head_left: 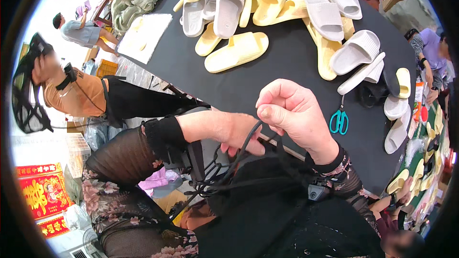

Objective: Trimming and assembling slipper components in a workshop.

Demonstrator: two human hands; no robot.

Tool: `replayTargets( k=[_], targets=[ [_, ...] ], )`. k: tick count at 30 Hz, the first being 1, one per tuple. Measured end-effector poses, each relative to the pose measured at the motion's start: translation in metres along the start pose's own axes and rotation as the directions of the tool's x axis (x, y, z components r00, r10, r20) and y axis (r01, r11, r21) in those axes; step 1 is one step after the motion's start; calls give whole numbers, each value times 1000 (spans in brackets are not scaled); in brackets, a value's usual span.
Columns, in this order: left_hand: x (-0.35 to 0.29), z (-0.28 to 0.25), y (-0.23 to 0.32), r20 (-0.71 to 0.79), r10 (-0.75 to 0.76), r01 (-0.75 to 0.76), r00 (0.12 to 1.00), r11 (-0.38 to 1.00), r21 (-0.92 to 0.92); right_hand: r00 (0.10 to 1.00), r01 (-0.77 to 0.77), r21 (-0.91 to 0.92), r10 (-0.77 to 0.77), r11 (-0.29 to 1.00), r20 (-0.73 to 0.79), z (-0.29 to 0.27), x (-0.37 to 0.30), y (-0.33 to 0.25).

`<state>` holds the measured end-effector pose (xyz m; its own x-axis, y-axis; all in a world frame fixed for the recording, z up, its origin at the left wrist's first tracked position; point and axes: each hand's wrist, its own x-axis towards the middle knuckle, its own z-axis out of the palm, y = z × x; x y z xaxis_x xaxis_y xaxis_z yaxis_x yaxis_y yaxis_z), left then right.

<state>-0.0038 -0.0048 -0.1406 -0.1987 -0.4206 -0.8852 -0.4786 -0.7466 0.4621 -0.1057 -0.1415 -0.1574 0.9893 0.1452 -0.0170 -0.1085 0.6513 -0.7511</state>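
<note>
Just past the table's near edge, my left hand [239,131] is bent down with its fingers curled around a looped black cable [248,136]. Part of the cable crosses in front of those fingers, and more loops hang in a tangle below. Close on its right, my right hand [299,117] is raised, thumb and fingertips pinched together. Whatever may be between them is too small to see. Teal-handled scissors [339,122] lie on the black table [287,71], right of my right hand. A small camera-like device [315,191] sits at my right wrist.
Yellow slippers [236,51] and grey slippers [355,52] cover the table's far and right parts. A white sheet [144,38] lies at the left corner, beside green cloth [143,0]. A person in orange [79,95] stands at left holding black straps. Others work at right beside more slippers.
</note>
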Motion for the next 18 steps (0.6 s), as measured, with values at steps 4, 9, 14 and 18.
replayTargets(
  k=[4, 9, 14, 18],
  targets=[
    [-2, 5, -12, -6, 239, -239, 971, 968, -80, 999, 33, -120, -33, 992, 2, 7, 1, 7],
    [-33, -13, -26, -143, 126, -151, 982, 971, -186, 965, 159, -172, -189, 972, -181, -1, 12, 39],
    [-69, -14, -35, -217, -15, -44, 976, 964, -263, 994, -57, -585, 102, 809, 44, -5, 12, 100],
    [-73, -7, -32, -242, 81, -157, 967, 936, -315, 915, 24, -686, 261, 727, 308, 10, 15, 140]
  ],
)
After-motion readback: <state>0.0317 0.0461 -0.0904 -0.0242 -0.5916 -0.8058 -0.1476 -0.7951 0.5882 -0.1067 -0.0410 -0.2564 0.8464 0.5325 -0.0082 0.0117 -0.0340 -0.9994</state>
